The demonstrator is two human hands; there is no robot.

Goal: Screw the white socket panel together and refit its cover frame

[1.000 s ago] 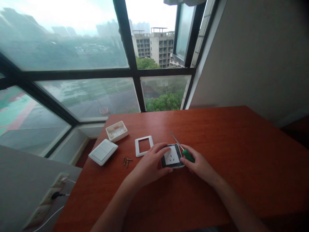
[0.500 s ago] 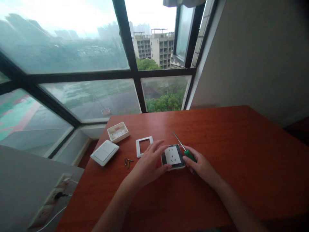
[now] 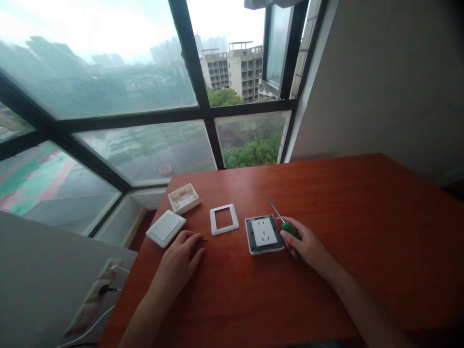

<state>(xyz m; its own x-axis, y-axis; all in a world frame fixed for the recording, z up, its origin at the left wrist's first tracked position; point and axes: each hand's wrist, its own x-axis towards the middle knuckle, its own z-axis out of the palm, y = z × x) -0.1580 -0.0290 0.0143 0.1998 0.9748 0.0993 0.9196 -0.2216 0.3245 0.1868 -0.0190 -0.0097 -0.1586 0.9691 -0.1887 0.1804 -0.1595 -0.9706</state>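
A wall socket [image 3: 264, 234] with a white face and dark frame lies flat on the red-brown table [image 3: 362, 217]. My right hand [image 3: 306, 245] rests just right of it, fingers wrapped round a green-handled screwdriver [image 3: 284, 221] whose shaft points away from me. My left hand [image 3: 179, 261] lies palm down at the left, fingers together over the small screws [image 3: 203, 239], which are mostly hidden beneath them. A white square trim frame [image 3: 224, 219] sits between my left hand and the socket.
A white double switch plate [image 3: 166, 227] and an open white mounting box [image 3: 184, 197] lie near the table's left edge. Large windows stand behind the table. A wall outlet strip with a plugged cable [image 3: 94, 296] is at lower left.
My left hand has let go of the socket and moved left onto the screws. The socket now lies uncovered. My right hand stays on the screwdriver.
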